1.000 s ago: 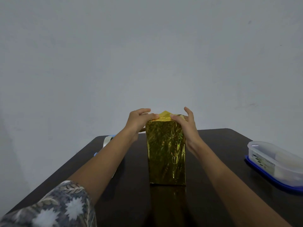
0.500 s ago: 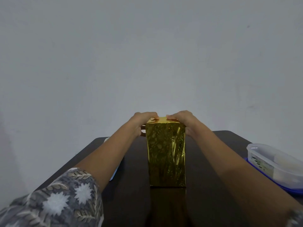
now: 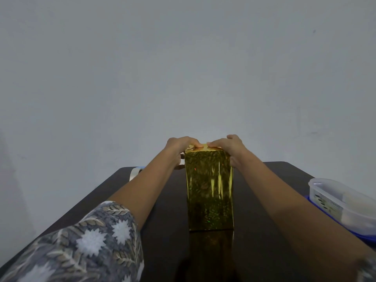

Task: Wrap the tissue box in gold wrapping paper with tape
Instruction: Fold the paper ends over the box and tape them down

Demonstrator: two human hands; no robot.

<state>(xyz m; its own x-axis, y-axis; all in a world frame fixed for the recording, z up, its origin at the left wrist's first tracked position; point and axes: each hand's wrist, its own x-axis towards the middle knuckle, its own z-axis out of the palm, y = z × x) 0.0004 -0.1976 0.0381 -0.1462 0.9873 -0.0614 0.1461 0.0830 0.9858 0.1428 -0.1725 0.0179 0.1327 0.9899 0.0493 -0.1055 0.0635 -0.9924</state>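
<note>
The tissue box (image 3: 209, 190), covered in shiny gold wrapping paper, stands on end in the middle of the dark table (image 3: 162, 231). My left hand (image 3: 179, 146) grips its top left corner, with the fingers curled over the folded top paper and the thumb against the left side. My right hand (image 3: 228, 146) grips the top right corner the same way, its thumb on the near right edge. The fingertips of both hands meet over the flattened top flap. The top face itself is mostly hidden by my fingers.
A tape roll (image 3: 134, 173), white with a blue edge, lies at the table's far left behind my left forearm. A clear plastic container (image 3: 341, 202) resting on a blue lid sits at the right edge. A plain grey wall rises behind the table.
The gold flap that stuck up at the top a second ago now lies folded flat. Both hands came down and curled over the box's top corners.
</note>
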